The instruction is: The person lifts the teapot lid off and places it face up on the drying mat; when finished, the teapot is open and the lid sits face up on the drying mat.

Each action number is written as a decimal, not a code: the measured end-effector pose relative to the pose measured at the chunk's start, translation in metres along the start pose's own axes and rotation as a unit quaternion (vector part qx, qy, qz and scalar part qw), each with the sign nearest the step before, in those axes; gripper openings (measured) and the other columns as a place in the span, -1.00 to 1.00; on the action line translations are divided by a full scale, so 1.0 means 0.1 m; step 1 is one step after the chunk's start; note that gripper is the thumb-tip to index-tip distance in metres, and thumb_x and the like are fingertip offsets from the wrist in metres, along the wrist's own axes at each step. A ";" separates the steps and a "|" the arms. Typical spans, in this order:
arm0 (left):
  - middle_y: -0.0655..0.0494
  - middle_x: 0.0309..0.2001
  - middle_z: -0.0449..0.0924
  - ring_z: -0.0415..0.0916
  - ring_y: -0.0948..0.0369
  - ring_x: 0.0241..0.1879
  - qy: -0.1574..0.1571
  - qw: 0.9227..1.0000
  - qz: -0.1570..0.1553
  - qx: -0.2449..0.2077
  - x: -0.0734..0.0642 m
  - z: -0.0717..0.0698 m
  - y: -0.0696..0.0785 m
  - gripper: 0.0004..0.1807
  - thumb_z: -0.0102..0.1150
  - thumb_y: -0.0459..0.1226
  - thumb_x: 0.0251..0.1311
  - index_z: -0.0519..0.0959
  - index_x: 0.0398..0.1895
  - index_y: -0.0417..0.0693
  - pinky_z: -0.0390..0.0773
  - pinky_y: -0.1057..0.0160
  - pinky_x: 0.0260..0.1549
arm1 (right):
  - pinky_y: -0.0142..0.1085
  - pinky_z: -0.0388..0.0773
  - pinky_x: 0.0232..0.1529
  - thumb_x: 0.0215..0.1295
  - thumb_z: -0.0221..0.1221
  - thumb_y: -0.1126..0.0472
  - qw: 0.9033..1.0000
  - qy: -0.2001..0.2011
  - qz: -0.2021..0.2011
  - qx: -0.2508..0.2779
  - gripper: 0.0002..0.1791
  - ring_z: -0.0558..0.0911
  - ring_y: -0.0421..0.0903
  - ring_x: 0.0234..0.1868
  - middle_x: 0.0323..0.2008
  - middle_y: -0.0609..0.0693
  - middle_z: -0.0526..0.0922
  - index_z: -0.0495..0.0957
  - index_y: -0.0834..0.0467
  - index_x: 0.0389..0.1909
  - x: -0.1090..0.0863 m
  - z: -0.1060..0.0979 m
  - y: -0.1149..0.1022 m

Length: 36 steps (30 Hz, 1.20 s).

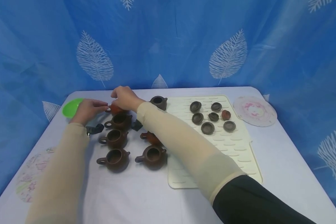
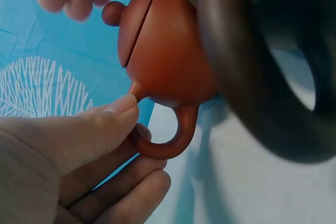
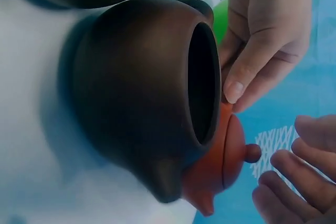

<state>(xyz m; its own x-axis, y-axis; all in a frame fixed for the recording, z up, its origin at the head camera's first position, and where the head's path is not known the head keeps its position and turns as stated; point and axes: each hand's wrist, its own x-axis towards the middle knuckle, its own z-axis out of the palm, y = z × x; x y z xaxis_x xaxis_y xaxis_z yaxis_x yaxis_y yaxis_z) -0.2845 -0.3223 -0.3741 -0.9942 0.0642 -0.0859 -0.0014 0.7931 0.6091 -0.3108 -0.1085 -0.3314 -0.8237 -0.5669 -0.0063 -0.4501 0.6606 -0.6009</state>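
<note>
At the far left of the table, my left hand (image 1: pixel 88 110) pinches the handle (image 2: pixel 163 150) of a small orange-red teapot (image 2: pixel 168 45) between thumb and fingers. Its lid (image 2: pixel 137 22) is seated on top, round knob showing. My right hand (image 1: pixel 126 98) hovers just past the knob, fingers loosely bent and apart from it in the right wrist view, holding nothing. Nearest to both hands is a dark brown teapot (image 3: pixel 136 87) without a lid, which partly covers the red one in both wrist views.
More lidless teapots (image 1: pixel 117 160) stand in two columns nearer the front; my right sleeve partly hides a reddish one (image 1: pixel 152 138). Several lids (image 1: pixel 207 128) lie on a cream mat (image 1: pixel 235 157). A green bowl (image 1: pixel 72 107) sits far left, a round pink-patterned mat (image 1: pixel 254 111) far right.
</note>
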 end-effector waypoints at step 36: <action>-0.32 0.27 0.56 0.31 -0.27 0.38 -0.006 0.999 -0.042 -0.023 -0.02 0.09 -0.01 -0.48 0.23 -0.07 0.54 0.60 0.30 -0.30 0.28 -0.36 0.29 | -0.48 0.48 0.05 0.57 0.24 0.12 0.993 0.115 0.004 0.028 -0.76 0.60 -0.23 -0.02 -0.04 -0.13 0.75 0.76 0.04 0.11 0.07 0.23 0.13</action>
<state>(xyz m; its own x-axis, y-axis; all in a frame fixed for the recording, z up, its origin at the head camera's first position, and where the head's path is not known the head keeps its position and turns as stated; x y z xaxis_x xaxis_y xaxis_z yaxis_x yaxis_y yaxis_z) -0.2812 -0.3179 -0.3817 -0.9891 0.0067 -0.1474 -0.0895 0.7671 0.6352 -0.3148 -0.1153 -0.3580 -0.8874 -0.4297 0.1669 -0.4278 0.6328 -0.6454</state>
